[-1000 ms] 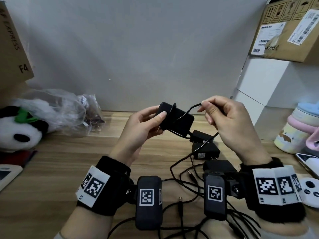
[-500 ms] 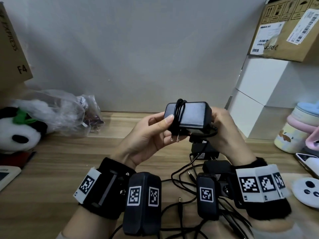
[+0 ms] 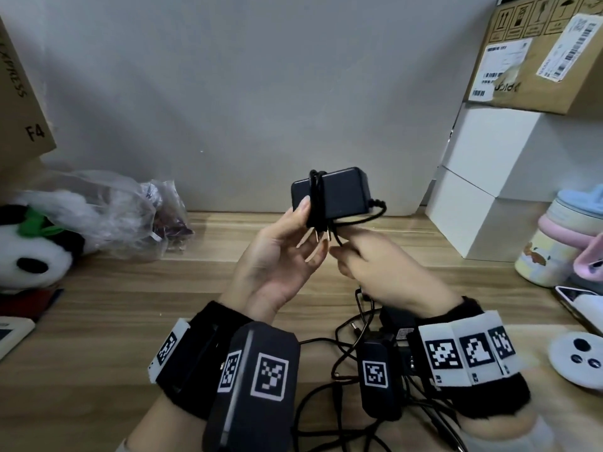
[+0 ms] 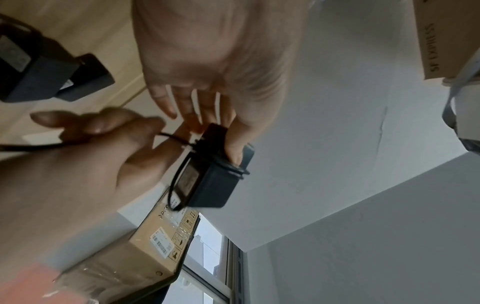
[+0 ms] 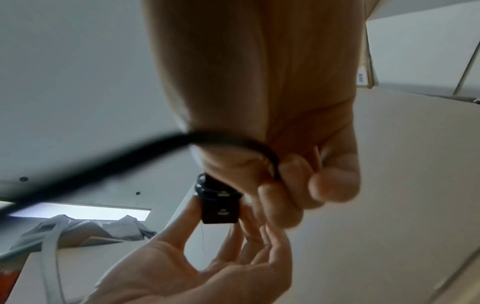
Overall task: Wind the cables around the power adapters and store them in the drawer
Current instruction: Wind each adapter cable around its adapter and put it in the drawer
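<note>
A black power adapter (image 3: 339,194) is held up above the wooden desk, its prongs pointing down. Several turns of its thin black cable (image 3: 316,197) wrap its left end. My left hand (image 3: 287,252) grips that end, thumb on the front face (image 4: 235,148). My right hand (image 3: 368,256) sits just below and pinches the loose run of cable (image 5: 270,160) under the prongs. From the adapter's right side the cable loops out (image 3: 375,212) and back. More black adapters (image 3: 396,324) with tangled cables (image 3: 329,396) lie on the desk near my wrists. No drawer is in view.
A panda plush (image 3: 29,249) and a clear plastic bag (image 3: 130,213) lie at the left. White boxes (image 3: 483,197) with a cardboard box (image 3: 535,57) on top stand at the right, beside pastel cups (image 3: 554,246), a phone (image 3: 574,298) and a white controller (image 3: 580,357).
The adapter has risen and turned so its prongs point down. My right hand came from behind the adapter to below it, drawing the cable under the prongs. More turns sit on the left end.
</note>
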Demonstrator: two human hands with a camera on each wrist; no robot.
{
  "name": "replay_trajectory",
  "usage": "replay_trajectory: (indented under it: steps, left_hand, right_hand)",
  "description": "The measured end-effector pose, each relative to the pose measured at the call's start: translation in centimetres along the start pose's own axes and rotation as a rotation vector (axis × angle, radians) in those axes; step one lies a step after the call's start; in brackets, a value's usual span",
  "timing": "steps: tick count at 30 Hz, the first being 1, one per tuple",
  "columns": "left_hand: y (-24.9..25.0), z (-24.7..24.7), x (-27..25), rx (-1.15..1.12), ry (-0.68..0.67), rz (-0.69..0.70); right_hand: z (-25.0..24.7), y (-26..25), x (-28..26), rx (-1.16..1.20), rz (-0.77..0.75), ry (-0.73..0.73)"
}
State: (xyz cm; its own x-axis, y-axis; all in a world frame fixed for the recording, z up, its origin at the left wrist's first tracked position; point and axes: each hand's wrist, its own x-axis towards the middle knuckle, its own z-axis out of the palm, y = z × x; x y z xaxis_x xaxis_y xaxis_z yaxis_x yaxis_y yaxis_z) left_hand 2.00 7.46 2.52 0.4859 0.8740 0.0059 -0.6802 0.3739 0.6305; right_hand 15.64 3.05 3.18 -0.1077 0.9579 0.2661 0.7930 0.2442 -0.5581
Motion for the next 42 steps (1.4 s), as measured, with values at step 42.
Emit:
replay_trajectory:
  steps: [42]
  left_hand:
    - [-0.4, -0.6, 0.5, -0.051, -0.008, -0.038]
  right_hand:
    - [-0.7, 0.3, -0.1, 0.034, 0.03, 0.14]
